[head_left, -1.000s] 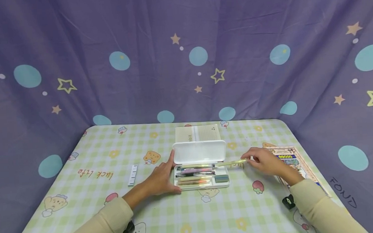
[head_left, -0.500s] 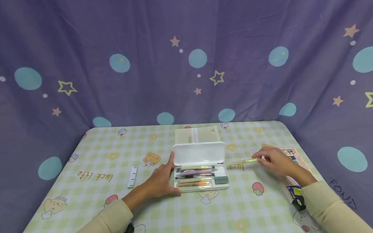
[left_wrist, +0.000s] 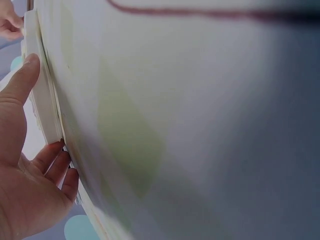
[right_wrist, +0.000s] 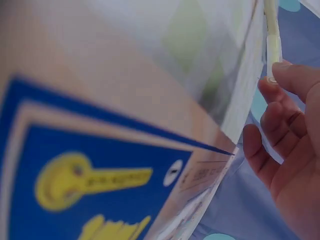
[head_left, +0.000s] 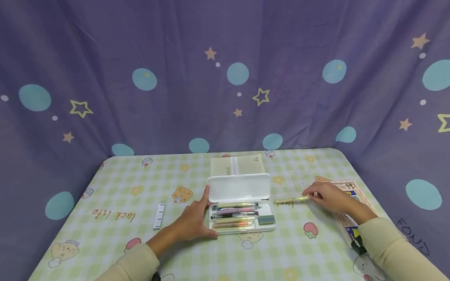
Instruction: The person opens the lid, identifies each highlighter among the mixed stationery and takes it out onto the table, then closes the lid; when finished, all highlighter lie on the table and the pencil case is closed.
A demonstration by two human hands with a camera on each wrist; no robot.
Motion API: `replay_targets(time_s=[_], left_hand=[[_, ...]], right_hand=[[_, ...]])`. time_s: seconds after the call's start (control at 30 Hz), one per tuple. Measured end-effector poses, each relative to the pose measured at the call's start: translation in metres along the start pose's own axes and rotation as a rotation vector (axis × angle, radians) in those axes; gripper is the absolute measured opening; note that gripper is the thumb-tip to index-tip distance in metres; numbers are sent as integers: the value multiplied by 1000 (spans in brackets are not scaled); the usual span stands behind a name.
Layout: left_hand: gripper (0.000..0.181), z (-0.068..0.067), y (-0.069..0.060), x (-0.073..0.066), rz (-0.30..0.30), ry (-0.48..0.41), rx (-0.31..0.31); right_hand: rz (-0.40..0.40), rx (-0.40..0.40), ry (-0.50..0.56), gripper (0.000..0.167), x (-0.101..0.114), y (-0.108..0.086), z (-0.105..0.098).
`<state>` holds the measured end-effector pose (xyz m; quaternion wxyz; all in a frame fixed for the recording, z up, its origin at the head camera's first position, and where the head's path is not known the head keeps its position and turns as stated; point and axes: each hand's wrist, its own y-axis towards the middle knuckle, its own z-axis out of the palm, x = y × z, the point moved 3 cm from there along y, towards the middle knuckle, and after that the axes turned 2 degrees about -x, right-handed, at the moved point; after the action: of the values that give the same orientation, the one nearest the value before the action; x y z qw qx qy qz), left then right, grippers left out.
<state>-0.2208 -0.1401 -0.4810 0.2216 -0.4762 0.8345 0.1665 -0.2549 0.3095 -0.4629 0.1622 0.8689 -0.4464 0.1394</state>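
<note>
A white pencil case [head_left: 239,188] lies with its lid up, holding several pens [head_left: 235,211] and a grey-blue block [head_left: 266,220]. My left hand [head_left: 191,220] rests at its left side, thumb at the front edge and fingers toward the lid; the left wrist view shows the thumb [left_wrist: 25,80] on the case's side [left_wrist: 45,90]. Right of the case, my right hand [head_left: 327,196] pinches the end of a pale yellow pen [head_left: 291,200] that points left, low over the tabletop. In the right wrist view thumb and forefinger hold that pen [right_wrist: 272,45].
Behind the case lies a beige notebook [head_left: 237,165]. A small white strip with blue marks [head_left: 159,216] is on the left of the checked table [head_left: 200,263]. A colourful printed booklet [head_left: 357,191] lies partly under my right forearm.
The right hand has carried the pen from over the case's right edge to the right and lower toward the table. My left hand has stayed at the case.
</note>
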Motion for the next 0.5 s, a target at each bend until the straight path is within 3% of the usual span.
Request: replay_targets(time_s=[0.13,0.33,0.5], left_hand=[[151,0,-1,1,2,-5,-7],[151,1,0,3,8,-4,1],[151,1,-1,3,-3,-9,16]], right_hand=[[-11,45,-34,23,0,1,4],[-35,50,-110,24,2,4,8],[1,54,-129,21,-2,3,12]])
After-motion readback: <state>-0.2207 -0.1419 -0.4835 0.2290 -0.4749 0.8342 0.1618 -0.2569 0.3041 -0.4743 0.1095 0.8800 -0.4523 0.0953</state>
